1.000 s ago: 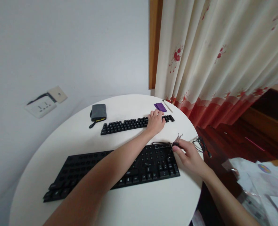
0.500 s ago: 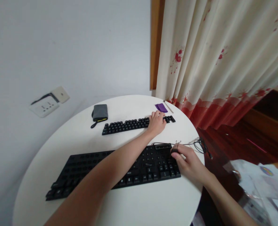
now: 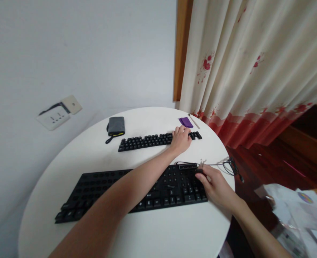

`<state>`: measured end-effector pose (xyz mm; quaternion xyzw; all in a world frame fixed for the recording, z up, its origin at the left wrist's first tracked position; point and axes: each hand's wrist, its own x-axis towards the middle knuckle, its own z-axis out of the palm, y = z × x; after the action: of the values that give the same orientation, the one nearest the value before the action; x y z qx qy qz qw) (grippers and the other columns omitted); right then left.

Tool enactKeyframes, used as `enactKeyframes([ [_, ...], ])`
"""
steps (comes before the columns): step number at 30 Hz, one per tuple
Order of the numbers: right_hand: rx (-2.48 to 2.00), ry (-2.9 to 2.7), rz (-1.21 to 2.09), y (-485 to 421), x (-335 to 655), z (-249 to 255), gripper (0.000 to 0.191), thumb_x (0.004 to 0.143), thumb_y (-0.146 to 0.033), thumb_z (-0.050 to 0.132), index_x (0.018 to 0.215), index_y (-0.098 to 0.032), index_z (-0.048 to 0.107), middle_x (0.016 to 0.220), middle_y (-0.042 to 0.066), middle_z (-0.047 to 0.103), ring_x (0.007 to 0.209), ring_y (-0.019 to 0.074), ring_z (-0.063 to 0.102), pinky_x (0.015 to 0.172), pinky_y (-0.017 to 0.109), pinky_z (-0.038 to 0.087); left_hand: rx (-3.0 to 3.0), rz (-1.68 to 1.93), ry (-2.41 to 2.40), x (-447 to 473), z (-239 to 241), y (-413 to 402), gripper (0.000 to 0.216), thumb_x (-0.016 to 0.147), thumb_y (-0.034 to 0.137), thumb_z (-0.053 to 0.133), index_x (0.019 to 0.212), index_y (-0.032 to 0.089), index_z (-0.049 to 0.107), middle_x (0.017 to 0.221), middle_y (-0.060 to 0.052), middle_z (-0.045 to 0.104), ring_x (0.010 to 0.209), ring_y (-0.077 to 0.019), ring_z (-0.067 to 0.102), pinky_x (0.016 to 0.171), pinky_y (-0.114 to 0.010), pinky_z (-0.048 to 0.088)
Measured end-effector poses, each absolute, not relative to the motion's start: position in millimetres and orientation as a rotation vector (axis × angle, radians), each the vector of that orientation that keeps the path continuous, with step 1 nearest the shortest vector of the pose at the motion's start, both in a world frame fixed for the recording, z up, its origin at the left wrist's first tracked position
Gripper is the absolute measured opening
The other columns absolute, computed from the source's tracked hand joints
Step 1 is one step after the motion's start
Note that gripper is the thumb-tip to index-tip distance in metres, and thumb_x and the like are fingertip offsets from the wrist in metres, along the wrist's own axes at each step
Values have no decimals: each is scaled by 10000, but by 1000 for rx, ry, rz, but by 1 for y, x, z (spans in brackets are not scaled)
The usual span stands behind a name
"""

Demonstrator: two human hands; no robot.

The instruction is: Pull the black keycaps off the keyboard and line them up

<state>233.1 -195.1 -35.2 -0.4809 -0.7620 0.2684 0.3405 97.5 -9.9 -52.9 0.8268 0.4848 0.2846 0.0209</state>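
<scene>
Black keycaps [image 3: 145, 141] lie in a long block across the back of a round white table [image 3: 158, 236]. My left hand [image 3: 180, 139] rests on their right part, fingers bent down and thumb apart at the side; the tips appear to grip a keycap, which is largely hidden. Nearer me is a black keyboard [image 3: 166, 195], partly stripped of its caps, with my left forearm crossing over it. At its upper right corner my right hand [image 3: 214, 182] pinches a puller with a dark handle [image 3: 199, 171] and wire prongs [image 3: 203, 162] pointing away from me.
A grey pouch [image 3: 116, 126] with a strap loop sits at the back left. A purple cloth [image 3: 185, 122] and a thin brush-like stick [image 3: 194, 121] are at the back right. A coiled black cable [image 3: 229, 165] hangs over the right edge. Beyond stand a curtain [image 3: 244, 79] and plastic bags [image 3: 295, 208].
The view has shifted slightly, so things appear a little higher and further right. Both hands keep nearly the same places over the keycaps and the keyboard.
</scene>
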Motion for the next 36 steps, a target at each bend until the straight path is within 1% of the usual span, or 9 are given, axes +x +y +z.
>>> enactKeyframes([
  [9,-1367,-1865,730,-187,228,-43,290,1021,-364,445,784,-215,523,691,3,596,637,179,549,612,293,390,2575,851,1490,98,-52,-11,226,912,192,553,1129,235,597,1227,-74,561,1165,-270,450,924,-430,405],
  [16,-1385,-1626,747,-176,224,-48,342,1005,-379,457,725,-200,535,650,-3,577,602,154,529,585,267,389,2579,928,1432,100,-51,-12,222,903,159,553,1101,237,614,1199,-65,602,1148,-264,476,907,-417,413],
  [18,-1354,-1548,671,-165,229,-41,353,1003,-398,460,737,-191,567,661,3,596,601,151,528,597,265,397,2575,991,1379,100,-49,-12,208,910,141,533,1074,234,620,1167,-58,626,1130,-260,490,906,-417,413],
  [22,-1334,-1445,366,-121,247,-19,320,983,-400,484,777,-182,595,677,17,622,599,154,534,595,267,388,2532,1103,1266,100,-47,-10,233,934,107,458,1035,219,636,1096,-47,673,1074,-244,528,910,-403,419],
  [26,-1318,-1433,135,-65,261,-11,276,980,-387,470,844,-182,594,720,32,651,623,163,564,622,271,409,2487,1203,1169,100,-47,-8,344,921,73,449,1197,196,614,1138,-49,685,1092,-234,535,957,-390,424],
  [29,-1317,-1467,65,-42,261,-24,270,983,-385,449,841,-192,574,739,43,648,663,180,590,640,279,420,2522,1198,1071,100,-50,-7,359,941,193,548,1299,178,574,1210,-64,670,1123,-244,526,982,-395,428],
  [32,-1354,-1540,43,-39,259,-40,255,982,-368,438,831,-203,560,769,54,654,674,184,585,655,287,424,2579,1138,1010,101,-53,-4,290,924,312,641,1188,194,651,1145,-61,679,1088,-247,537,944,-389,448],
  [34,-1364,-1582,25,-43,257,-47,238,978,-357,439,832,-208,554,789,59,662,692,188,588,674,290,427,2593,1126,994,102,-54,-2,196,901,323,683,1057,206,701,1059,-52,683,1049,-243,547,909,-379,458],
  [36,-1382,-1582,-4,-47,257,-49,225,976,-353,433,842,-212,546,797,65,669,709,198,599,683,295,428,2576,1153,969,103,-54,-1,135,887,288,703,992,205,716,1014,-47,685,1027,-237,555,896,-373,463],
])
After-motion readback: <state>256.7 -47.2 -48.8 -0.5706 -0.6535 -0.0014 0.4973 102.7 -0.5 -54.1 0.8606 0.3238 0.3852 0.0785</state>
